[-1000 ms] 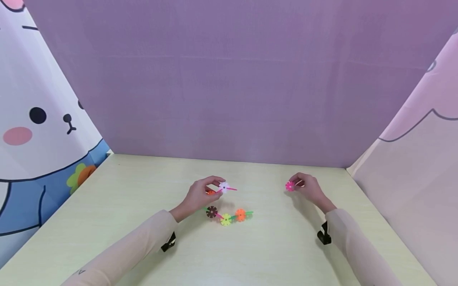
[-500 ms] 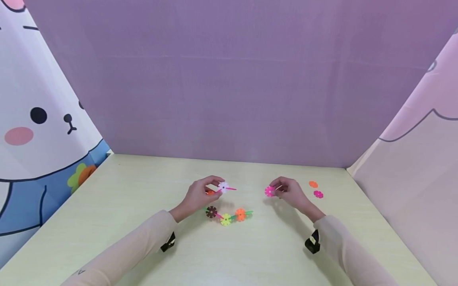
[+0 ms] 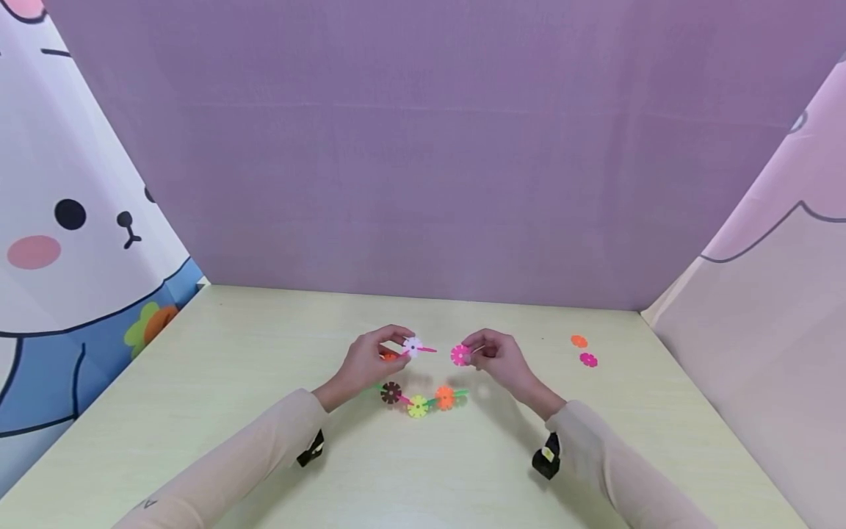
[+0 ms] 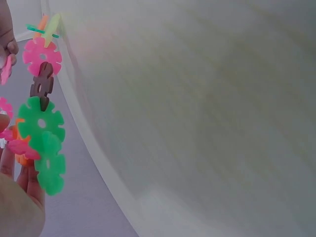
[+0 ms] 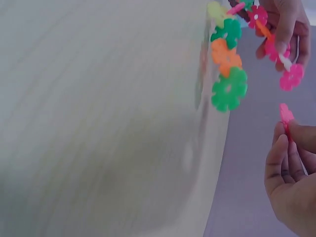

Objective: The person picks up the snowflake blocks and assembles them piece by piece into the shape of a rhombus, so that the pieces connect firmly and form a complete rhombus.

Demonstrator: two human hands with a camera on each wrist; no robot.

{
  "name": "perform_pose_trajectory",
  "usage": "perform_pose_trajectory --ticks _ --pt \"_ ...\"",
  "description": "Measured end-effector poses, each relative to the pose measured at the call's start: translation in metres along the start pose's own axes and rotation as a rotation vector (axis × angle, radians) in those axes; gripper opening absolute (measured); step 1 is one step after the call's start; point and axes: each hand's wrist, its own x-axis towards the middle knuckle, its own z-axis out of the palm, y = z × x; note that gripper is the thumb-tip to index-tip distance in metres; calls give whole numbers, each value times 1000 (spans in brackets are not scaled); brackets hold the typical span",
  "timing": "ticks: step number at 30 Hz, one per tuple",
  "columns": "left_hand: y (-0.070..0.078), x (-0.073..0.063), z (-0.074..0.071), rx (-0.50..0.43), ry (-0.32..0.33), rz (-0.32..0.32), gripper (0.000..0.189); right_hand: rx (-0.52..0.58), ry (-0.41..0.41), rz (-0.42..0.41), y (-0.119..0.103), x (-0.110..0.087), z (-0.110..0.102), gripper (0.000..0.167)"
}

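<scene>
My left hand (image 3: 363, 364) pinches a chain of slotted, flower-shaped interlocking discs near its white disc (image 3: 413, 347). A pink disc (image 5: 292, 77) ends that side of the chain. The other part sags below the hand, with brown (image 3: 391, 392), yellow (image 3: 418, 406) and orange (image 3: 445, 397) discs and a green end disc (image 5: 229, 89). Between thumb and fingers my right hand (image 3: 502, 361) pinches a loose pink disc (image 3: 460, 355), a small gap away from the chain's end. Fingers of the left hand cover some of the linked discs.
On the pale wooden table (image 3: 423, 477), an orange disc (image 3: 579, 342) and a deep pink disc (image 3: 588, 360) lie flat at the right. A purple cloth panel (image 3: 423, 184) rises behind the table's far edge. Printed cloths hang at both sides.
My right hand has carried the pink disc leftward from the right side to near the chain's end, uncovering the two discs on the table. The left hand has stayed almost still.
</scene>
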Motion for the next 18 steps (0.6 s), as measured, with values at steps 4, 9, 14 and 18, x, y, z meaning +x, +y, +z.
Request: perform_pose_trajectory --ticks 4,9,14,18 --pt "-1 0 0 -2 0 6 35 38 16 -10 -6 1 9 20" --pt "-1 0 0 0 -1 0 35 47 19 -15 -10 3 16 20" --pt "0 0 0 -9 -7 -4 35 30 15 -8 -14 5 20 20" --pt "-1 1 0 -20 -13 2 35 16 13 3 -15 6 22 19"
